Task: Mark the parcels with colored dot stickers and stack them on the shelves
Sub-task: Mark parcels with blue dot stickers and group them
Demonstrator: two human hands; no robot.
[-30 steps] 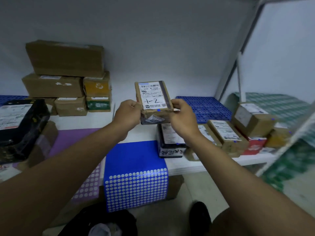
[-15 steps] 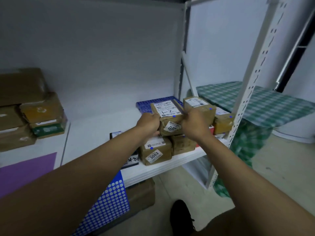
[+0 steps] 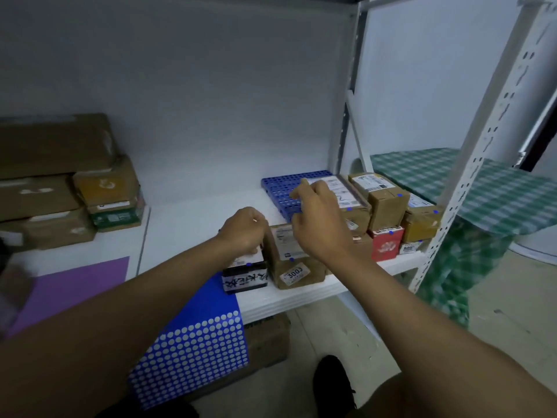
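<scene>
— Right hand [image 3: 321,218]?
— Over the taped cardboard parcel [image 3: 354,206], fingers curled at its white label end, thumb below; looks like a light grip on the near corner, though actual contact hard to confirm. Parcel lying flat atop the stack, a blue dot sticker [image 3: 349,209] on its front edge, partly on the blue perforated plastic mat [image 3: 278,188].
— Left hand [image 3: 245,230]?
— Loosely curled, holding nothing, resting on the black-and-white printed box [image 3: 244,274].
— Other parcels?
— Brown kraft carton marked 3003 [image 3: 294,267] beside that box; a taller taped carton [image 3: 384,206] just right of the held one; red box [image 3: 386,244] beneath; small tan carton [image 3: 422,221] at the far right. Blue dots on most.
— Surface and room?
— White smooth shelf board [image 3: 196,230] on white slotted metal uprights [image 3: 482,140], plain pale wall behind. Blue sticker sheet [image 3: 196,342] with rows of white circles draped over the front edge, purple sheet [image 3: 75,285] left. Stacked brown cartons [image 3: 60,176] far left. Green checked cloth [image 3: 482,188] on the neighbouring shelf. Pale floor below.
</scene>
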